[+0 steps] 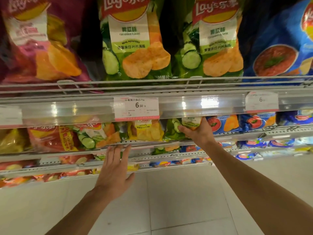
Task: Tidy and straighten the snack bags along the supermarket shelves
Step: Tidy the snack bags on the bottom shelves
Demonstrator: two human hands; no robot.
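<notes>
The left hand point(115, 168) is flat and open by the shelf point(135, 143), while the right hand point(198, 131) grips a green chip bag point(174, 131), which I think needs standing up straight next.

Left hand point(115, 170) flat, right hand point(197, 131) gripping

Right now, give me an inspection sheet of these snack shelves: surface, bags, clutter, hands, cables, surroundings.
Surface: top shelf rail carries a price tag reading 6.50.
Job's things: two cucumber bags upright on top; on the shelf below, a tilted cucumber bag leans against its neighbours.
Clutter: nothing seen.
Hands: right hand has a grip on a green bag; left hand open, fingers straight, at the shelf edge.
Cables: nothing seen.
Surroundings: pale tiled floor.
</notes>
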